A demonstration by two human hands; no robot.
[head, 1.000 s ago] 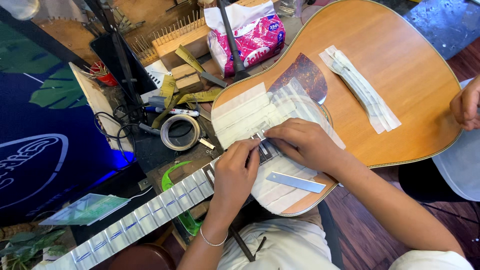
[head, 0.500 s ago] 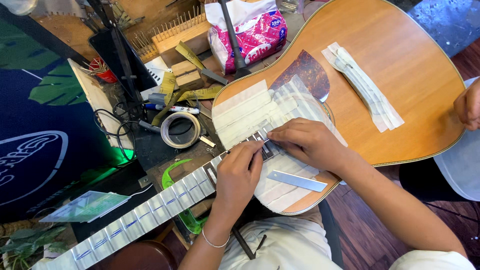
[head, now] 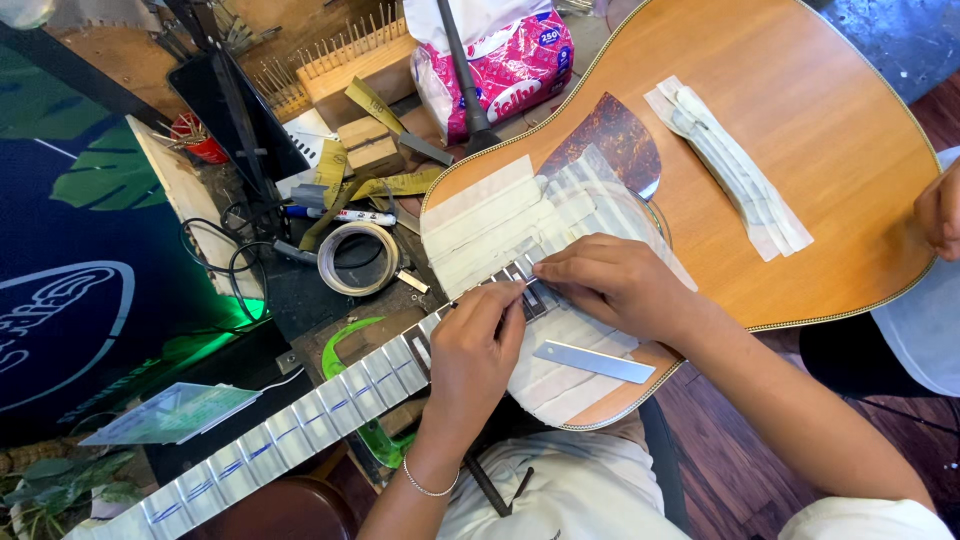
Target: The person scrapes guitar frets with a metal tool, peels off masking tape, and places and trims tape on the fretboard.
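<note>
Workbench: taped fretboard (head: 330, 400) under both hands (head: 540, 310).

Instrument repair workshop: masked guitar (head: 800, 150) on a cluttered bench; tape roll (head: 357, 258) and wooden tool rack (head: 350, 60) beside it.

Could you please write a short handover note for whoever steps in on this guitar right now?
Left hand: fingertips pressing on the fretboard near the body joint.
Right hand: fingers on the same spot, by the last frets; whether it pinches anything is unclear.
Guitar lies flat, its top around the fretboard end covered in masking tape.
Done: fretboard taped between frets.
Left: the last frets under the fingers look only partly taped.
Nearby: metal strip on the body, tape roll on the bench.
</note>
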